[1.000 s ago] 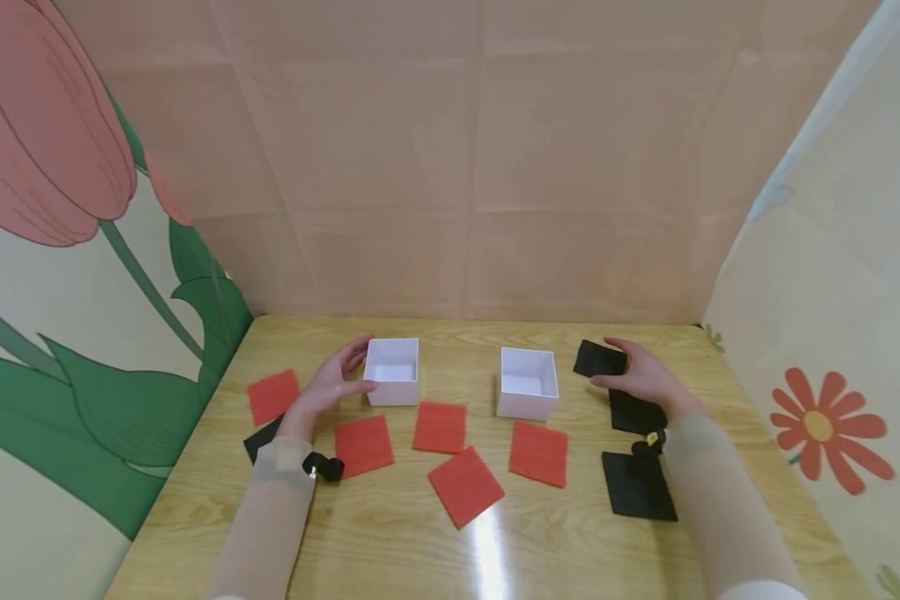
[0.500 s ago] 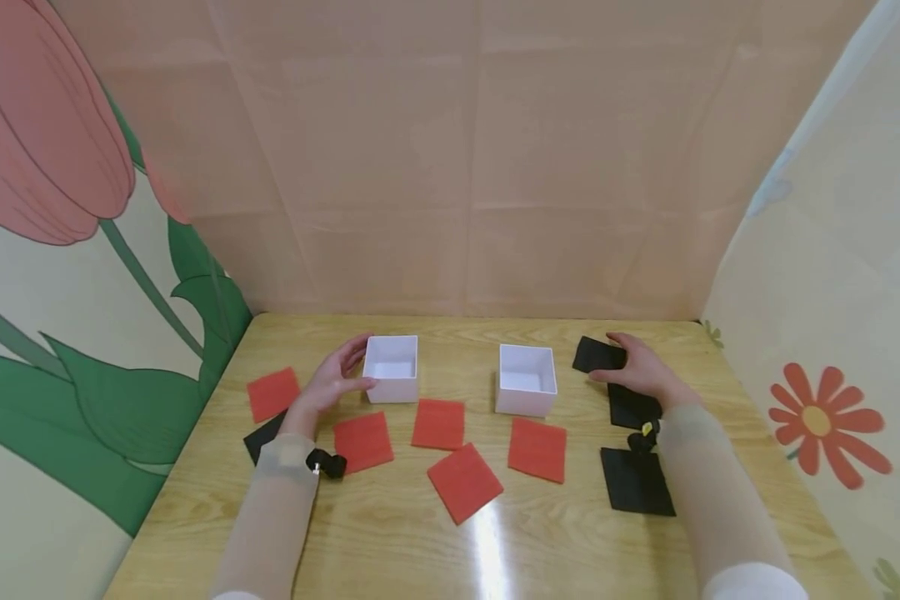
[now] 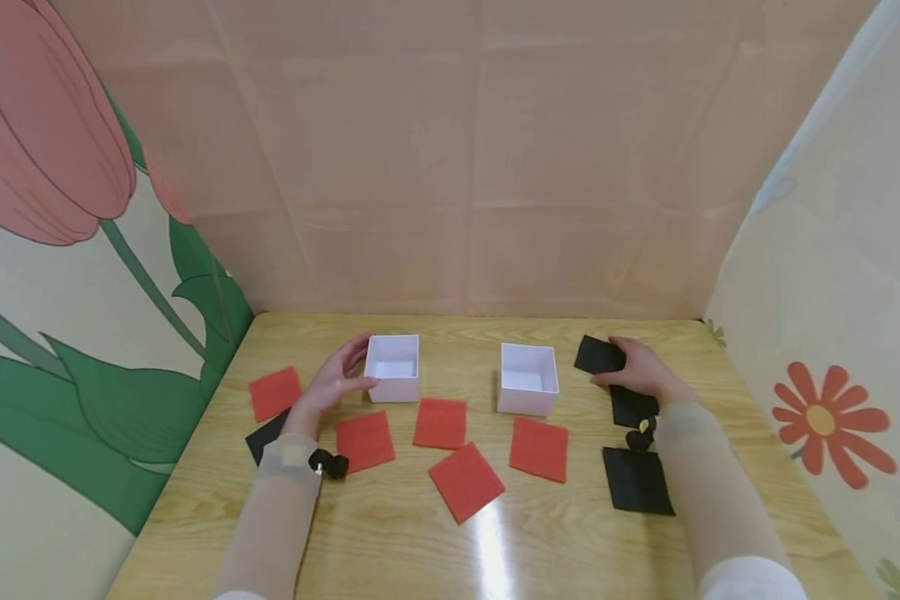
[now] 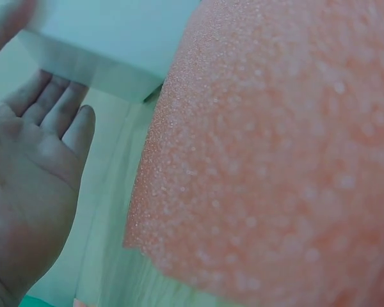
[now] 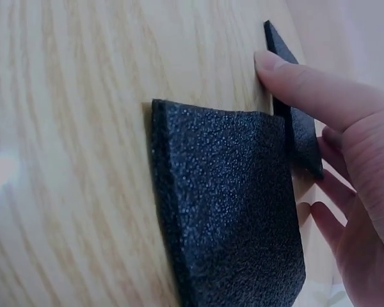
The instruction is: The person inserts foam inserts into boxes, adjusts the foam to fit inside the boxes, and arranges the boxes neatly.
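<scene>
My left hand (image 3: 337, 379) is at the left white box (image 3: 392, 392), an open-topped square one. Its thumb lies over the front left corner and its fingers reach round the left side. In the left wrist view the fingertips disappear at the lower edge of the box (image 4: 115, 45). My right hand (image 3: 640, 367) holds the farthest black foam square (image 3: 598, 356) by its edges, thumb on the near edge, index finger on the far one. The right wrist view shows that square (image 5: 301, 131) between thumb and fingers. Another black square (image 5: 233, 198) lies before it.
A second white box (image 3: 528, 402) stands right of centre. Several red squares (image 3: 465, 483) are spread over the wooden table (image 3: 390, 542). Two more black squares (image 3: 636, 482) lie under or near my right forearm, and one (image 3: 266, 437) sits partly behind my left wrist.
Both hands stay where they were. The right index finger and thumb have drawn slightly closer on the black square, and the right forearm has shifted a little inward.
</scene>
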`<state>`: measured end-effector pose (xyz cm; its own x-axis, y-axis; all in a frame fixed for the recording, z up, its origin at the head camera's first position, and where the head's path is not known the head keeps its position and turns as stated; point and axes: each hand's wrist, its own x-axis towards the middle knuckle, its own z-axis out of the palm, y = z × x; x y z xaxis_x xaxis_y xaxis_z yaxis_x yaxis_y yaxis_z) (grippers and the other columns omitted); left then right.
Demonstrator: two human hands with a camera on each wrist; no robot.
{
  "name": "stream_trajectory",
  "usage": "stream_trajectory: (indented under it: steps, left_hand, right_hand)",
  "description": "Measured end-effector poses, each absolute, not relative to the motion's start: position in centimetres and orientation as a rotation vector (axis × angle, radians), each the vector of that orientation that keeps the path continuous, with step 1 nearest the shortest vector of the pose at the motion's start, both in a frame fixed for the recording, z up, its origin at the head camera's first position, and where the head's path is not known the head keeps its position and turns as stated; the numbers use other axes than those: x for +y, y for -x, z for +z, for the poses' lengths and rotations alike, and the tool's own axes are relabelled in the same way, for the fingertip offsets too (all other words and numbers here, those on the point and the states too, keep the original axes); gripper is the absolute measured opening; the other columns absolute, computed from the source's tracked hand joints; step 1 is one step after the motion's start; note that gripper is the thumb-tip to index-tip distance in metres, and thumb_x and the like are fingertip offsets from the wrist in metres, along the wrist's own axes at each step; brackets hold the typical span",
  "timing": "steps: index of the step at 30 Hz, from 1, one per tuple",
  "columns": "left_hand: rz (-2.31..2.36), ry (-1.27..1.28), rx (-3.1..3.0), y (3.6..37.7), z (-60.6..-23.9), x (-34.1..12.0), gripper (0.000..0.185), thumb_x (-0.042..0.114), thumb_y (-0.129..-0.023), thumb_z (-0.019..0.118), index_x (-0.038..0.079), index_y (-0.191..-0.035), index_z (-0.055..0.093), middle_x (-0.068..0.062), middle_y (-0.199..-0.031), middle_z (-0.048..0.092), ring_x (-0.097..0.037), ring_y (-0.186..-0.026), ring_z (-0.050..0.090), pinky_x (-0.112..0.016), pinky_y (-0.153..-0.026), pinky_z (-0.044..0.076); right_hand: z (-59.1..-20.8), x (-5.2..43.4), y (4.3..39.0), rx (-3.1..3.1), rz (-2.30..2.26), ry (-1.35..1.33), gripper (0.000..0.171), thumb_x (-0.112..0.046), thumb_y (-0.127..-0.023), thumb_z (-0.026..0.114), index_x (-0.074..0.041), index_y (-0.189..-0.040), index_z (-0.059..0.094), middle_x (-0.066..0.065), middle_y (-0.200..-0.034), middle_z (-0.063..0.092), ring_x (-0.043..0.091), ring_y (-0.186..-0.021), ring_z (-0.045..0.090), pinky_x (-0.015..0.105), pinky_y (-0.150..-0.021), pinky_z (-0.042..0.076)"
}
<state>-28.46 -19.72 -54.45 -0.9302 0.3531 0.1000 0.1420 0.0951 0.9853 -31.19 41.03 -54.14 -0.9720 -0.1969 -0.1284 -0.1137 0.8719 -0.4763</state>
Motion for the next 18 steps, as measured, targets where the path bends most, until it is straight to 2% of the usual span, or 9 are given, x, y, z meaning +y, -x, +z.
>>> stream_trajectory:
  steps: [5, 18]
  left_hand:
    - [1.936, -0.488, 2.211, 28.42, -54.58, -19.75, 0.094, -0.002, -0.089, 0.081, 0.006, -0.168, 0.03, -0.015, -0.171, 0.035, -0.036, -0.158, 0.031, -0.051, -0.129, 0.022]
    - [1.948, -0.462, 2.194, 28.63, -54.85, -19.68, 0.096, 0.0, -0.09, 0.082, 0.001, -0.168, 0.026, -0.013, -0.172, 0.034, -0.034, -0.158, 0.03, -0.051, -0.13, 0.021]
  right_hand:
    - [-54.28, 41.09, 31.51, 2.872, -0.674, 0.225, 0.116, -0.055, -0.087, 0.087, 0.01, -0.163, 0.028, 0.042, -0.162, 0.028, 0.062, -0.147, 0.028, 0.075, -0.119, 0.024]
    - [-54.4, 41.37, 31.71, 2.88, -0.635, 0.218, 0.116, -0.058, -0.085, 0.086, 0.007, -0.164, 0.03, 0.041, -0.162, 0.027, 0.061, -0.147, 0.028, 0.076, -0.118, 0.024]
